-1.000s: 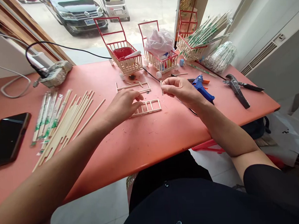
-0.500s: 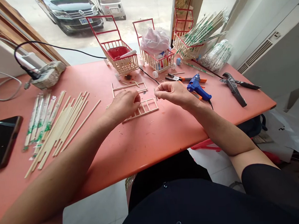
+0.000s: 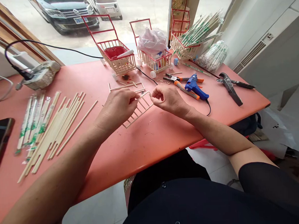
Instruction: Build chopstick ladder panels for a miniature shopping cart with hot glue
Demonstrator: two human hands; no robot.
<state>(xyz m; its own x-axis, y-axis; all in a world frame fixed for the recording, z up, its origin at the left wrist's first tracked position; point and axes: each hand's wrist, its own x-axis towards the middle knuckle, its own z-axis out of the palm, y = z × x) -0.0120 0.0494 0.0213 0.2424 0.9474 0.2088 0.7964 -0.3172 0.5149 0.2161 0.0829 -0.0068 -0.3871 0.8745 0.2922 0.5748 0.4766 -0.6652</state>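
Note:
My left hand (image 3: 117, 105) is closed in a pinch on a ladder-like wooden stick frame (image 3: 140, 111), which is tilted with its right end raised off the table. Beside that raised end, my right hand (image 3: 171, 99) pinches a short piece of wooden stick (image 3: 150, 95), mostly hidden by the fingers. Whether the piece touches the frame I cannot tell. Just behind my left hand lies another wooden stick frame (image 3: 119, 87), partly covered. A blue hot glue gun (image 3: 196, 88) rests to the right of my right hand, next to orange-handled pliers (image 3: 180, 84).
Loose chopsticks (image 3: 62, 130) and wrapped chopsticks (image 3: 33, 121) lie on the left, near a phone (image 3: 0, 141). Small stick-built carts (image 3: 123, 65) stand along the back of the pink table (image 3: 132, 159). Black-handled cutters (image 3: 231, 89) lie at right. A cable (image 3: 147, 75) runs behind my hands.
My left hand has lifted and tilted the ladder-like frame at its right end. My right hand has brought the short stick piece left, close to that end. The view has shifted slightly.

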